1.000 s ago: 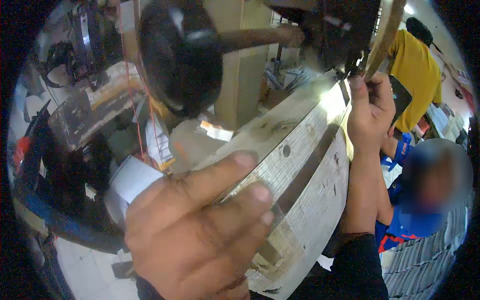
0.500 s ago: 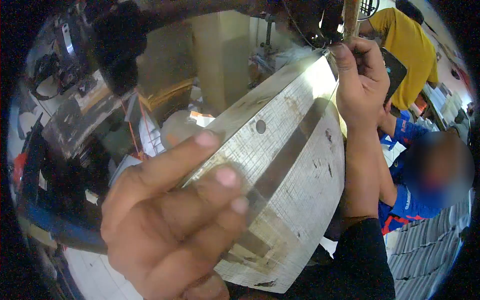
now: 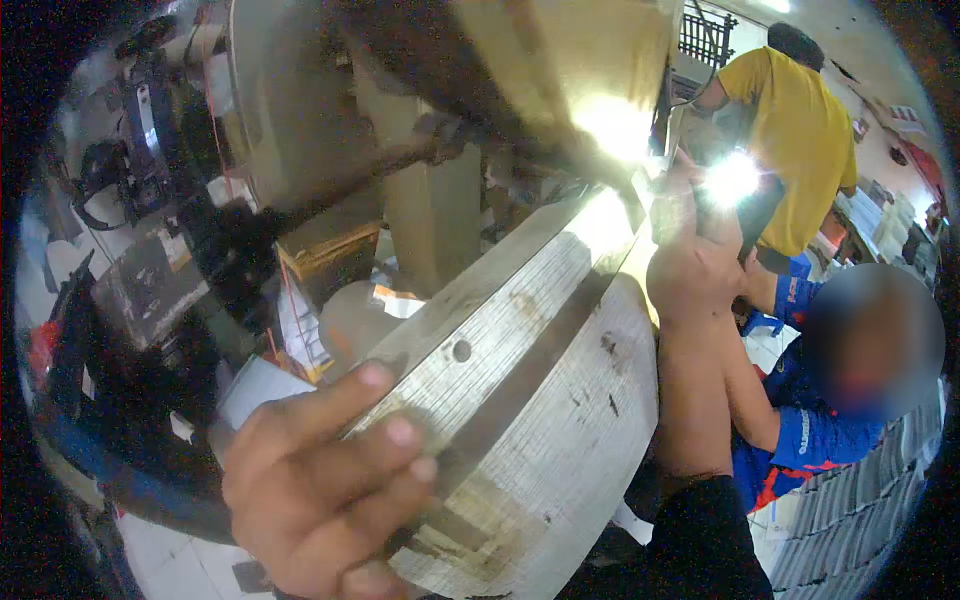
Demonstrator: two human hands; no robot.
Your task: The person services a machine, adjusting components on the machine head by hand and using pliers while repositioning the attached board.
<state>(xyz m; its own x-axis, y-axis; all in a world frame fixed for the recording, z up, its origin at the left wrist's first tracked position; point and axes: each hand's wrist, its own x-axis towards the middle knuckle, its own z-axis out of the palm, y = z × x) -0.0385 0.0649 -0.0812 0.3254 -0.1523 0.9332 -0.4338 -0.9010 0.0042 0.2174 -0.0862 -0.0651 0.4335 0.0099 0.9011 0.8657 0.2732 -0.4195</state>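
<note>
A pale, scuffed block [image 3: 560, 420] with a dark lengthwise stripe and a small round hole slants across the middle. The fingers of my left hand [image 3: 320, 480] are closed over its near left edge. My right hand [image 3: 695, 270] is at the block's far end, its fingers closed and raised. Glare washes out its fingertips, so what they pinch is hidden. A bright lamp [image 3: 733, 178] shines beside my right hand, lighting the block's far tip and a tan, shiny surface [image 3: 560, 60] above it.
A person in a blue shirt [image 3: 800, 440] is close on the right, an arm reaching behind my right forearm. Another person in a yellow shirt [image 3: 800, 130] stands farther back. Stacked grey sheets [image 3: 840, 520] lie at lower right. Dark machinery [image 3: 140, 130] and a cardboard box [image 3: 325, 250] are at left.
The block and my right hand have shifted down and left in view. The lamp now shines toward me, where a dark phone-like shape was before. More of the tan surface shows above.
</note>
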